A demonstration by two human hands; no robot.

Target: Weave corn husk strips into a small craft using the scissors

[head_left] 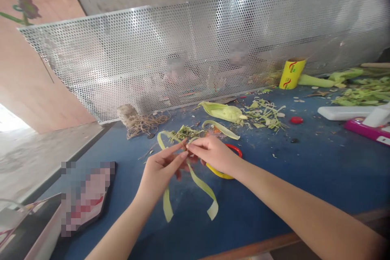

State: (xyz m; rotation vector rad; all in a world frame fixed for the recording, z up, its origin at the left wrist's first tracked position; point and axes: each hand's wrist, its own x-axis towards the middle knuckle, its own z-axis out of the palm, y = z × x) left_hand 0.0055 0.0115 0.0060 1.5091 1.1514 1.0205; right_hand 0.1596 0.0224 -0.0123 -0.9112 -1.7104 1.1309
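Observation:
My left hand (158,170) and my right hand (213,152) meet over the blue table, fingertips pinched close together. Between them they grip pale green strips of corn husk (203,185). One end curls down below my fingers, another hangs under my left hand, and a loop arches up behind it. The exact pinch point is partly hidden by my fingers. Under my right wrist lies something with red and yellow curved handles (217,172), apparently scissors, mostly covered. Just beyond my hands are a loose husk strip (225,130) and a leafy corn husk piece (224,112).
Tangled twine (143,125) lies at the back left, shredded husk (265,115) at the back. A yellow roll (291,75), a red object (296,120) and a purple-and-white device (368,132) are rightward. A dark-edged, blurred-out item (110,178) lies left. Perforated metal mesh (189,57) borders the table; people sit behind it.

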